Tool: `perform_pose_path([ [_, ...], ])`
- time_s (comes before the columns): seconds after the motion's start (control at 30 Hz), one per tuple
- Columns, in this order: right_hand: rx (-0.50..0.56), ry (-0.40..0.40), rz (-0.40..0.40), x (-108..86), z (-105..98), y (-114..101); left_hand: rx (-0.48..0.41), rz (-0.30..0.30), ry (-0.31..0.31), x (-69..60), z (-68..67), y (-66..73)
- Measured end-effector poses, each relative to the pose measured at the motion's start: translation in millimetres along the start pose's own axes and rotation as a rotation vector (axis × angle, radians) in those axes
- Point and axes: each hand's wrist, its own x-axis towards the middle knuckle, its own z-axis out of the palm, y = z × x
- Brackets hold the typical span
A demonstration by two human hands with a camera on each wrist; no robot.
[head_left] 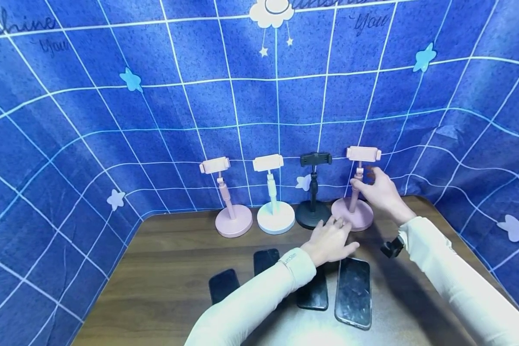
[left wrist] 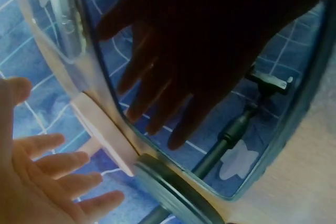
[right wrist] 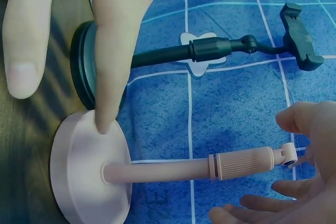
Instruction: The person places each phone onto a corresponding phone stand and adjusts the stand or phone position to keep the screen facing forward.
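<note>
At the right end of the row stands a pink phone stand. My right hand is beside its upper stem, thumb and fingers spread apart; in the right wrist view the fingers pass near the ribbed collar without closing on it. My left hand reaches over the table with its fingers nearly straight. One of its fingertips touches or hovers at the pink base; contact is hard to tell. A black phone stand stands just left of it.
Farther left stand a white phone stand and another pink phone stand. Several dark phones lie on the wooden table, one below my left hand, others partly under the left sleeve. A blue patterned curtain hangs behind.
</note>
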Motion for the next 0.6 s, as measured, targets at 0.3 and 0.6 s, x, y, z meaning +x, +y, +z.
perform_pose_path([
  [0.3, 0.006, 0.038, -0.015, 1.4, 4.2, 4.2, 0.066, -0.031, 0.022, 12.1, 11.6, 0.0],
  [0.6, 0.009, 0.062, -0.042, 7.1, 7.0, 6.1, 0.025, 0.03, -0.024, 21.7, 16.1, 0.4],
])
